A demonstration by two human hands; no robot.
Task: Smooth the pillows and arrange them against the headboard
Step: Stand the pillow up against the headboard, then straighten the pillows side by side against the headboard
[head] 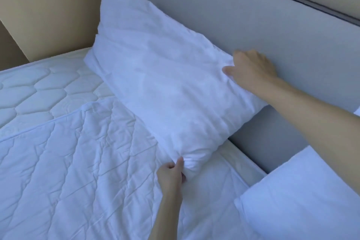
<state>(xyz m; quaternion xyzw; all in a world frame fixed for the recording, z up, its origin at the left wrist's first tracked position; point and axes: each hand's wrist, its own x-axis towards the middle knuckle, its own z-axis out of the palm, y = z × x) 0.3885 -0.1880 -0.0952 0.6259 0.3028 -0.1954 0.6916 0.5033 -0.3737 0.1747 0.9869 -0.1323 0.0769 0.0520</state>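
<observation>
1. So the person is working the big white pillow (165,76), which is leaning against the grey headboard (243,21) with its long axis running from about 11 o'clock down to 5 o'clock across the view.
2. The left hand (171,175) is pinching the pillow's near bottom corner, fingers closed on a bunch of the fabric down at roughly 6 o'clock.
3. The right hand (251,68) is sitting on the upper edge at about 2 o'clock, curled over the fabric by the headboard; looks like a loose grip, not a tight fist.
4. Both hands are on the same short end, so I'm guessing the next tug is going toward 5 o'clock to flatten it out.
5. A second pillow (303,191) is lying at 4 o'clock, near the right forearm, not being touched.
6. The quilted cover (78,161) is lying wrinkled under the left arm.
</observation>
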